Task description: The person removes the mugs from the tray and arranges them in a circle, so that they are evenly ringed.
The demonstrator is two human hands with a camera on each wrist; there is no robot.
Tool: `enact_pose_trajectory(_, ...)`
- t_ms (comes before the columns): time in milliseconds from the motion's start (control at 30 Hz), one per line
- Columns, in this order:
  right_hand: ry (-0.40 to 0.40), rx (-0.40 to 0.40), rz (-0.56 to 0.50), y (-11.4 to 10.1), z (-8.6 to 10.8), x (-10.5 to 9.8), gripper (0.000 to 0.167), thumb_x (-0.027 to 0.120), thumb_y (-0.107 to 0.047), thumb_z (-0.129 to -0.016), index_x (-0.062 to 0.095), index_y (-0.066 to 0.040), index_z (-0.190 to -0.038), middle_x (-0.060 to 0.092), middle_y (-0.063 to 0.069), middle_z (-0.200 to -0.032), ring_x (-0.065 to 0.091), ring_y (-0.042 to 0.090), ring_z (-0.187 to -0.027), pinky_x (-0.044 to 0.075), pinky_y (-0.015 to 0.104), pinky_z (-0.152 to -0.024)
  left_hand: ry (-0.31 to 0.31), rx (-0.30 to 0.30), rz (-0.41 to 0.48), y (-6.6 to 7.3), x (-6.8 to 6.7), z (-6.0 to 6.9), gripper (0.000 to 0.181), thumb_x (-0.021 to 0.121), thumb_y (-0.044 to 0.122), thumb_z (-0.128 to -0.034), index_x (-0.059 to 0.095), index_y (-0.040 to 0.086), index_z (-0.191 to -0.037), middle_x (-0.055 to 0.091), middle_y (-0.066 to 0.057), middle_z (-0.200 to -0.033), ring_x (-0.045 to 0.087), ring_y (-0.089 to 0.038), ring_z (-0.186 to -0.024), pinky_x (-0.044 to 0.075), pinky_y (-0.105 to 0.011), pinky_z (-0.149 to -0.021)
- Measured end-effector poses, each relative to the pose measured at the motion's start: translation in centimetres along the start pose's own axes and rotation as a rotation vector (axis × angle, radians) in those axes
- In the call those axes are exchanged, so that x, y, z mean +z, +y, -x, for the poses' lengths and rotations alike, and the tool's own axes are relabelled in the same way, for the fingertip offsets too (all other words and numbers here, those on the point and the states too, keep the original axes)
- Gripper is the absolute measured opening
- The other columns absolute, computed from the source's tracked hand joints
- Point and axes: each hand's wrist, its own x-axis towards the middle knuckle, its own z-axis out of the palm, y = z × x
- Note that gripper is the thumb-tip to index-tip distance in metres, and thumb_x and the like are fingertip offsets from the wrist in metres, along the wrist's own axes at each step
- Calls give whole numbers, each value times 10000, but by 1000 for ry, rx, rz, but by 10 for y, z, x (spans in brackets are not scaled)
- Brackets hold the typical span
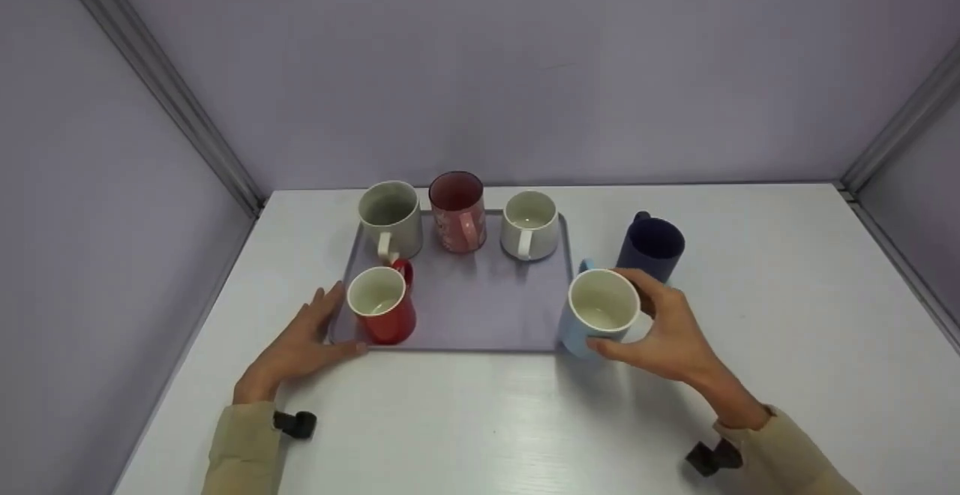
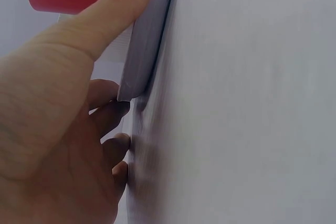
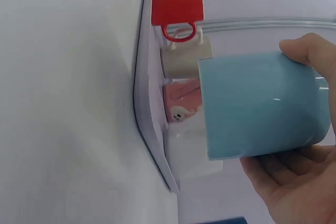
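My right hand (image 1: pixel 667 330) holds a light blue mug (image 1: pixel 576 332) between thumb and fingers, at the front right corner of a grey tray (image 1: pixel 480 307). In the right wrist view the light blue mug (image 3: pixel 257 106) is off the table. At the tray's front left corner, my left hand (image 1: pixel 304 345) lies with fingers extended along the side and thumb at the front edge. The left wrist view has the thumb against the tray rim (image 2: pixel 142 66). Just beside that hand, a red mug (image 1: pixel 394 322) stands on the tray.
Along the tray's back stand a pale grey mug (image 1: pixel 406 229), a pink mug (image 1: pixel 450 231) and a short white mug (image 1: pixel 541 240). A dark blue mug (image 1: pixel 634 251) is right of the tray, behind the right hand. Walls (image 1: pixel 480 67) enclose the white table (image 1: pixel 450 420) at back and sides.
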Motion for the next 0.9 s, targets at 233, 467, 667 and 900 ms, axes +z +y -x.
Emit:
enact_pose_trajectory(233,94,42,74,13,29,-49,815,994,34,-636,667,-50,-1378,723,37,-1238,702,87,-1074,564,116,-889,2,-12,-1,-1,-3,4,1161,855,582,-858,189,209,-1732,158,-137,-1796,-50,-387,-1674,-22,-681,-1324)
enact_pose_trajectory(467,172,98,142,32,46,-90,800,962,98,-651,642,18,-1380,673,-123,-1226,668,5,-1077,516,51,-902,7,-2,-5,-3,-4,6,1153,852,574,-866,188,200,-1731,155,-147,-1794,-47,-401,-1671,-23,-679,-1324)
enact_pose_trajectory(667,225,121,168,55,40,-112,782,947,96,-689,620,42,-1398,644,-162,-1219,642,-27,-1059,498,25,-886,5,13,10,-3,-4,3,1160,861,558,-863,197,163,-1727,168,-143,-1792,-51,-386,-1673,-43,-659,-1331)
enact_pose_trajectory(900,241,191,166,82,22,-125,760,936,27,-768,568,64,-1432,602,-174,-1236,612,-46,-1085,478,11,-907,8,33,0,-3,-1,-2,1157,859,559,-866,203,142,-1724,197,-161,-1782,-25,-382,-1675,-31,-633,-1342)
